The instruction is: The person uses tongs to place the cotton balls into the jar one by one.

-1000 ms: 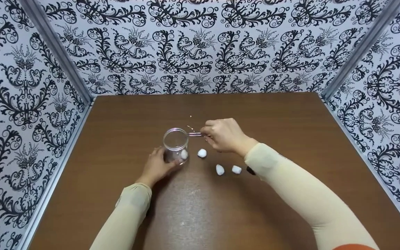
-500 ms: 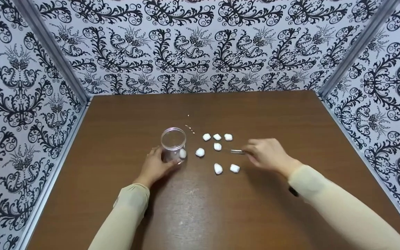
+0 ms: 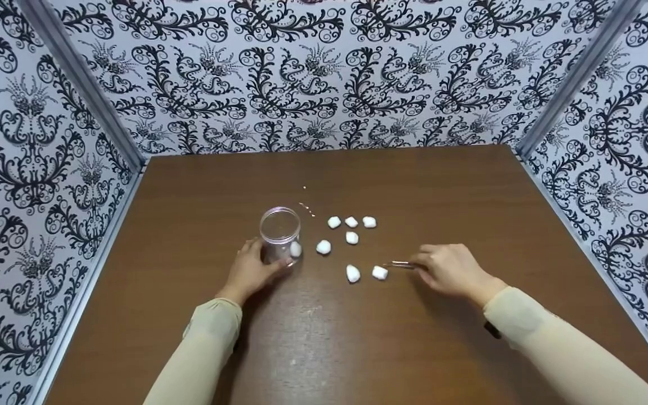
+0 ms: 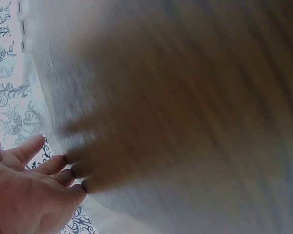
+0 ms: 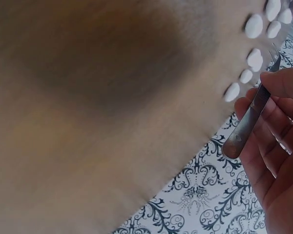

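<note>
My left hand holds a clear plastic jar low down, thumb in front and fingers on its left side. The jar stands upright without a lid, and one white cotton ball shows through its wall. My right hand pinches metal tweezers between thumb and fingers. In the head view their tips point left, close to the upper right of a cotton ball; whether they touch it I cannot tell. To its left lies another cotton ball. The left wrist view shows the fingers but not the jar clearly.
More cotton balls lie right of the jar: one close by, a cotton ball further right, and a row behind with a cotton ball at its end. Tiny pale specks dot the brown table. Patterned walls enclose it.
My right hand with the tweezers has moved from beside the jar's rim to the right and nearer me, uncovering the back cotton balls. My left hand stays on the jar.
</note>
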`<action>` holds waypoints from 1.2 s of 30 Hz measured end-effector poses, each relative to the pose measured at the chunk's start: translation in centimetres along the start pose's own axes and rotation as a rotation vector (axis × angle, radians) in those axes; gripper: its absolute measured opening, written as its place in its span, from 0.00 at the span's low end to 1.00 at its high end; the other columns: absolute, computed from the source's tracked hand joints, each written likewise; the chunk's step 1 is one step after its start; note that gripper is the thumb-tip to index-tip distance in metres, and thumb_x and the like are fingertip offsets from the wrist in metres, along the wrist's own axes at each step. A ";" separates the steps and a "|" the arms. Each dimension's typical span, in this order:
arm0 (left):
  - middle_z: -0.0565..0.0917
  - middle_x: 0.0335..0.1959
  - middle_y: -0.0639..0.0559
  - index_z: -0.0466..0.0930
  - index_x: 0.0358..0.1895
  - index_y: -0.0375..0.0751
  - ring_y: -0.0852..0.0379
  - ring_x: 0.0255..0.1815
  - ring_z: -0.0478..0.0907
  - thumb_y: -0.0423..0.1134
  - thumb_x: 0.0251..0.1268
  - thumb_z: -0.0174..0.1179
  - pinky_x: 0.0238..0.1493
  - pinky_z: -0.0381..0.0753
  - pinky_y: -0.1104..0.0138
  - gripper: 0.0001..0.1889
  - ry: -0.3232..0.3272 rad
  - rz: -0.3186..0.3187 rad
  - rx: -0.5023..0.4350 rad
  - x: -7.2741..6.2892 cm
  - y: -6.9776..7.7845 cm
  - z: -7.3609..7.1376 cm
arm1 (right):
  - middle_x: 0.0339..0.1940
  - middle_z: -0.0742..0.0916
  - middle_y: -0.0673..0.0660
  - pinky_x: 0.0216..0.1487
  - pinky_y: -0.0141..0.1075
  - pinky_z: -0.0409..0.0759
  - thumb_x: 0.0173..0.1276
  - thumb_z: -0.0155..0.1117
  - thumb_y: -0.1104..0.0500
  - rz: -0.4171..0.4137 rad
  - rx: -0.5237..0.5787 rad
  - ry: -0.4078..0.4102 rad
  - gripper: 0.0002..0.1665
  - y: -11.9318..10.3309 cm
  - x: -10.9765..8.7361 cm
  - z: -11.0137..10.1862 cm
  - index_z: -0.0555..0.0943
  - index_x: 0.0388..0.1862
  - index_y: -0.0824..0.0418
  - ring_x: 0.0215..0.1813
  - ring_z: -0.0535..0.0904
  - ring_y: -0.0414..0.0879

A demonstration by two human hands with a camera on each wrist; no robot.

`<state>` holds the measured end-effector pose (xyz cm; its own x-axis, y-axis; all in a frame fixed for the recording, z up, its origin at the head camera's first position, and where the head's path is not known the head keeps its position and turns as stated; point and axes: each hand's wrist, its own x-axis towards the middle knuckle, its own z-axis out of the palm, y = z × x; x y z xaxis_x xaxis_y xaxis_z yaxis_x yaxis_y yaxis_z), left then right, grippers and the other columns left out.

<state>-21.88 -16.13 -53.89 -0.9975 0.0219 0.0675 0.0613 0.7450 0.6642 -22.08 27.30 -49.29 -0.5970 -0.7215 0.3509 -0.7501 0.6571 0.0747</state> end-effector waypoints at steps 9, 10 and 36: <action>0.64 0.71 0.27 0.67 0.71 0.34 0.30 0.73 0.57 0.57 0.58 0.70 0.71 0.56 0.41 0.44 -0.030 -0.031 -0.005 0.0 0.2 -0.3 | 0.25 0.80 0.46 0.18 0.42 0.74 0.56 0.74 0.58 0.002 0.000 -0.018 0.07 -0.4 -0.4 0.6 0.88 0.35 0.53 0.20 0.73 0.40; 0.64 0.71 0.27 0.67 0.71 0.33 0.30 0.73 0.57 0.58 0.58 0.70 0.71 0.56 0.41 0.44 -0.034 -0.033 -0.006 -0.1 0.2 -0.3 | 0.25 0.79 0.46 0.18 0.41 0.74 0.56 0.75 0.57 0.002 0.000 -0.022 0.07 -0.5 -0.3 0.7 0.88 0.35 0.54 0.20 0.72 0.40; 0.64 0.70 0.27 0.66 0.72 0.32 0.29 0.72 0.57 0.57 0.58 0.70 0.71 0.56 0.41 0.45 -0.033 -0.028 0.010 -0.1 0.1 -0.2 | 0.25 0.79 0.46 0.17 0.42 0.74 0.56 0.74 0.58 -0.001 -0.026 -0.036 0.03 -1.0 0.5 1.3 0.88 0.31 0.53 0.20 0.76 0.43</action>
<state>-21.80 -16.20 -53.72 -0.9994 0.0229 0.0241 0.0331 0.7523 0.6580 -22.01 25.97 -50.41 -0.6060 -0.7295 0.3172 -0.7436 0.6611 0.0996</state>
